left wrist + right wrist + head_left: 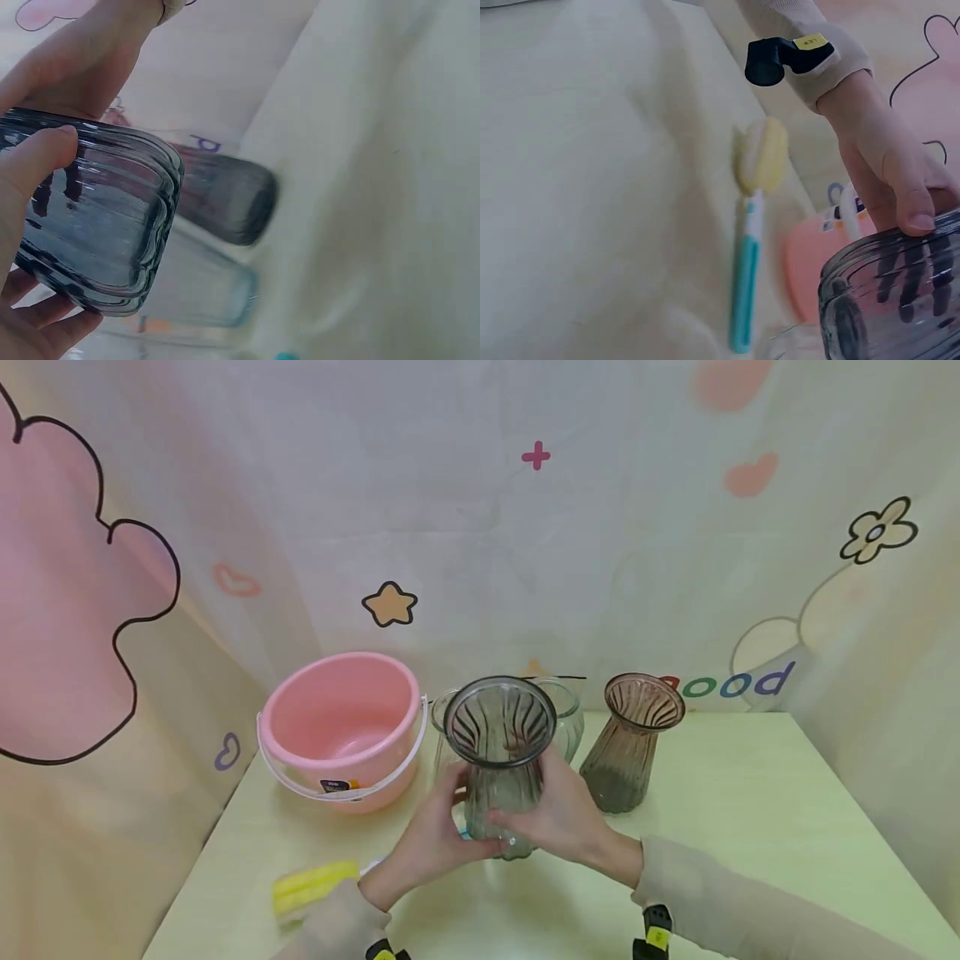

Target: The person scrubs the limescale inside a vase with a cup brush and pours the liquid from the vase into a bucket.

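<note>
head view, both hands clamped on a grey ribbed glass vase (501, 760) above the desk (750, 793), left hand (435, 839) and right hand (558, 814) on opposite sides, pink bucket (341, 722) left of it, brown vase (630, 743) right, yellow sponge brush (311, 885) near the left sleeve

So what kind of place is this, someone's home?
Probably a staged tabletop set, not a home: a cartoon-printed cloth backdrop encloses a pale table laid with glass vases and a pink bucket.

Smoky grey ribbed glass vase (501, 752), brown ribbed glass vase (628, 742), pink plastic bucket (341, 727) with white handle, yellow sponge brush (751, 225) with teal handle, pale yellow-green table (750, 793)
</note>
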The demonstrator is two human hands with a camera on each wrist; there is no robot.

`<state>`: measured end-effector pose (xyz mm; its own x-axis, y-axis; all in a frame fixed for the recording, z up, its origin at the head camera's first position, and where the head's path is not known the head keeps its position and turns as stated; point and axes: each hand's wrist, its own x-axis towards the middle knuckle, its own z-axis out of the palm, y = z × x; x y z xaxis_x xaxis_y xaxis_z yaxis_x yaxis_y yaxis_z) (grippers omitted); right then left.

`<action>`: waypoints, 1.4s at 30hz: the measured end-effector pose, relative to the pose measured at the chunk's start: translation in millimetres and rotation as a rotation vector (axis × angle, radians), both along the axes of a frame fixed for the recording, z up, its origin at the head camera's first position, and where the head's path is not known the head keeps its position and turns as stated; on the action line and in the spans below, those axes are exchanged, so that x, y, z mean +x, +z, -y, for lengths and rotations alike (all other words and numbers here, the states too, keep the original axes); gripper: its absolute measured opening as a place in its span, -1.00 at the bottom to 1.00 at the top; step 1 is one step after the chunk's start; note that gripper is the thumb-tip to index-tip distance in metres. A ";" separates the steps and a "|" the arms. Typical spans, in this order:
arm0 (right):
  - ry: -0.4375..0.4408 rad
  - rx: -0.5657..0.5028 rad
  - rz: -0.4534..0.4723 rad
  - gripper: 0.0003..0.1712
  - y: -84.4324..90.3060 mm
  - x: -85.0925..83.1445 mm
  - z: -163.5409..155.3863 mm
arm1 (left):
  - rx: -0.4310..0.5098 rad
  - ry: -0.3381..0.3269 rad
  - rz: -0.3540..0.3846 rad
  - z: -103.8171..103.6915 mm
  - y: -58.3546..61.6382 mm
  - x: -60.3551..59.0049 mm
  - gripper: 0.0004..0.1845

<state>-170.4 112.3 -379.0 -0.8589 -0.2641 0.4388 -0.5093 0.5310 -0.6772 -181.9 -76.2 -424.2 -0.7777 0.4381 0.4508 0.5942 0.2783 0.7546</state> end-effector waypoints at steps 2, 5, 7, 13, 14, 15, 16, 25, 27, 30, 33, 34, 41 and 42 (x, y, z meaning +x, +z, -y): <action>-0.054 0.047 0.034 0.07 -13.3 6.9 -9.3 | -0.003 0.005 0.028 -9.2 -14.1 3.8 -0.04; -0.107 0.105 0.057 0.05 -30.7 14.6 -23.8 | -0.027 0.011 0.028 -23.4 -33.5 6.6 -0.02; -0.139 0.127 0.062 0.04 -40.6 18.9 -33.5 | -0.047 0.004 0.032 -33.1 -44.7 7.0 -0.01; -0.251 0.160 0.107 -0.04 -59.0 34.6 -63.4 | -0.102 -0.075 0.047 -64.7 -64.4 8.5 0.00; -0.269 0.160 0.111 -0.05 -60.3 37.7 -68.7 | -0.116 -0.085 0.044 -70.4 -65.6 9.3 0.00; -0.281 0.154 0.115 -0.04 -60.9 40.5 -74.0 | -0.130 -0.093 0.037 -76.2 -66.5 9.7 0.00; -0.294 0.142 0.116 -0.04 -61.7 43.0 -79.3 | -0.143 -0.102 0.035 -82.0 -66.3 10.3 0.01; -0.424 0.127 0.123 0.01 -60.7 55.3 -125.1 | -0.294 -0.126 0.056 -112.3 -60.2 12.0 0.04; -0.458 0.138 0.137 0.00 -58.8 54.7 -137.4 | -0.306 -0.109 0.057 -109.2 -61.3 10.9 -0.02; -0.506 0.139 0.160 -0.06 -56.4 52.9 -156.5 | -0.305 -0.087 0.075 -99.0 -63.2 9.8 -0.11; -0.550 0.127 0.188 -0.10 -54.8 48.6 -174.2 | -0.299 -0.067 0.088 -87.9 -64.4 7.6 -0.17; -0.562 0.121 0.200 -0.10 -54.2 46.7 -179.4 | -0.297 -0.060 0.095 -84.4 -64.5 7.0 -0.18; -0.632 0.093 0.260 -0.02 -55.2 25.6 -207.4 | -0.294 -0.008 0.080 -67.6 -66.9 1.4 -0.29; -0.637 0.088 0.264 -0.02 -56.0 21.9 -210.7 | -0.289 -0.005 0.079 -65.8 -67.4 1.0 -0.31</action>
<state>-148.5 323.1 -434.9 -0.9334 0.3020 0.1938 0.0959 0.7305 -0.6761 -180.8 -10.4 -491.5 -0.8029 0.5434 0.2451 0.5388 0.4858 0.6883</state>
